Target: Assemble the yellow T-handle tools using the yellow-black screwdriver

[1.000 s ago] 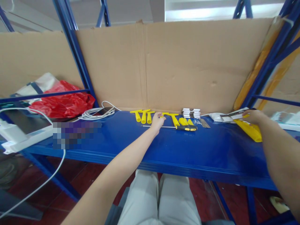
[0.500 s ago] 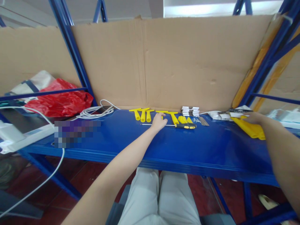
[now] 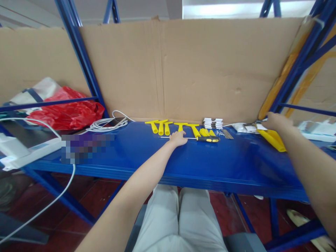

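Observation:
My left hand [image 3: 178, 139] rests on the blue table across the thin shaft of a black-and-yellow screwdriver [image 3: 208, 139]. Its fingers are slightly bent and apart, just in front of a yellow T-shaped plastic handle [image 3: 180, 125]. Similar yellow handles [image 3: 161, 128] lie to the left, and another handle [image 3: 195, 131] to the right. At the right end, my right hand [image 3: 278, 123] reaches over white plastic packets [image 3: 245, 128] and a larger yellow piece [image 3: 275, 139]. The fingers of that hand are mostly hidden, so any grip is unclear.
Small yellow pieces [image 3: 207, 132], stacked white packs [image 3: 212, 123], tiny screws [image 3: 220, 133] and flat metal strips [image 3: 228, 134] lie mid-right. Leftward are a coiled white cable [image 3: 106, 125], a red plastic bag [image 3: 67, 110] and a white power strip [image 3: 34, 152]. Cardboard [image 3: 210, 70] stands behind.
My left hand has drawn back a little from the T-shaped handle. My right hand has moved slightly left and away from me, over the packets; less of the larger yellow piece shows.

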A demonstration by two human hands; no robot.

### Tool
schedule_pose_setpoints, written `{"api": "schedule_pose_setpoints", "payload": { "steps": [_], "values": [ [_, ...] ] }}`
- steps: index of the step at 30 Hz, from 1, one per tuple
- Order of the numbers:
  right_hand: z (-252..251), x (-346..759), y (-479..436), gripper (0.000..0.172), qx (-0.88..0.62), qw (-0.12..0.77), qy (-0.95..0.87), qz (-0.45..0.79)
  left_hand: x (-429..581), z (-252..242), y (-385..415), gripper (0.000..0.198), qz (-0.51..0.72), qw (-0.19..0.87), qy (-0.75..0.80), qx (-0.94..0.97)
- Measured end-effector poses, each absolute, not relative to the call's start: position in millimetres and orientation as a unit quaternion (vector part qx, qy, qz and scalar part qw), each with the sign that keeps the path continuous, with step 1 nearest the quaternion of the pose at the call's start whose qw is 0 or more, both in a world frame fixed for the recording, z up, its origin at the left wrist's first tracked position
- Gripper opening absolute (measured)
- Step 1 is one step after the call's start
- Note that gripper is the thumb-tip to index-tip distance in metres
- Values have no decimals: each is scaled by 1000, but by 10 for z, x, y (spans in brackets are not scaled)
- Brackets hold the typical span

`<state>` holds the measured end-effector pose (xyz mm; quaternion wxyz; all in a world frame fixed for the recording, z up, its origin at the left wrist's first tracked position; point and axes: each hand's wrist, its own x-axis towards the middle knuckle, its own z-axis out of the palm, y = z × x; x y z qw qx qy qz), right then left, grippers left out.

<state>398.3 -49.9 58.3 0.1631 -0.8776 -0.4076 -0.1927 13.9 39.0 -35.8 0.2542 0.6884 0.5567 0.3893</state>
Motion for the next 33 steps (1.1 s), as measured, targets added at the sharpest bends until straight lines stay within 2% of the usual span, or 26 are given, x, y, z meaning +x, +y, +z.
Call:
{"api": "schedule_pose_setpoints", "payload": {
  "steps": [2,6,10,14,21,29,33],
  "values": [
    [674,3640,-540,50,-881,145,-428,-140,122,-325,377,29,380,256,558,692],
    [863,3031,-559,54,-832,244,-478,-138,92,-266,383,25,401,278,556,672],
    [923,2690,-457,42,-778,360,-493,-149,80,-251,421,23,445,275,540,659],
    [671,2491,-305,33,-716,450,-515,-143,69,-250,436,24,506,227,521,649],
    [179,2267,-215,25,-687,387,-605,-112,-4,-180,412,26,572,210,488,625],
    [85,2217,-129,29,-668,357,-649,-66,-29,-56,299,28,631,188,462,595],
    [-5,2239,-50,36,-654,384,-651,-39,-7,-39,286,27,660,161,407,611]
  ]
}}
